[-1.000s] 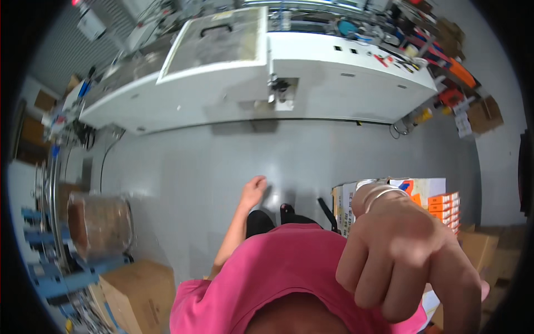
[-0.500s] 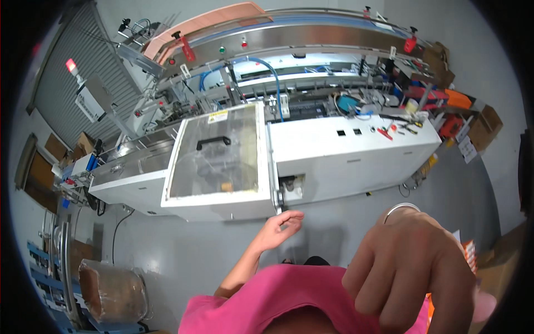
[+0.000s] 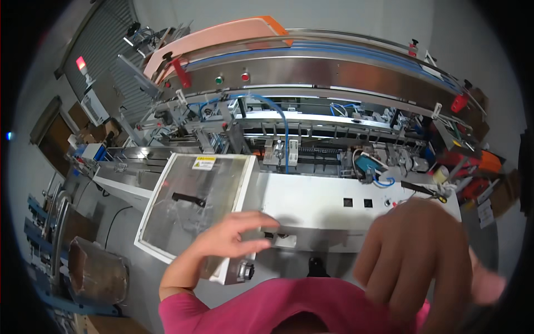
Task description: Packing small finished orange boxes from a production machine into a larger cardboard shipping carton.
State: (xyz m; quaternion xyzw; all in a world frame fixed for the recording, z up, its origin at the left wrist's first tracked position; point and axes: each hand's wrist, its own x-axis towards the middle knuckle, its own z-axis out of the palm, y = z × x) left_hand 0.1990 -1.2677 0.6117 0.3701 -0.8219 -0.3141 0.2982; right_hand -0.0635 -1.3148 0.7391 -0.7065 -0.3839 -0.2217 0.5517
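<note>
My left hand (image 3: 232, 236) hovers palm inward with its thumb apart from the fingers and nothing in its grasp. It is in front of the right edge of a white-framed clear machine lid (image 3: 222, 183). A black handle (image 3: 189, 199) is fixed on that lid. My right hand (image 3: 414, 256) is raised very close to the camera, its back showing and its fingers bent downward and pressed together. The fingertips are blurred, and anything in them is hidden. Behind it stands the white machine housing (image 3: 306, 203).
A steel conveyor (image 3: 311, 69) with a green button (image 3: 219, 80) and a red button (image 3: 245, 77) runs along the back. Black-handled pliers (image 3: 425, 191) lie on the housing's right end. A plastic-wrapped carton (image 3: 97, 273) stands on the floor at left.
The machine appears nearer and lower in view. My left hand has moved left, from below the lid's corner to in front of its right edge. My right hand stays raised near the camera.
</note>
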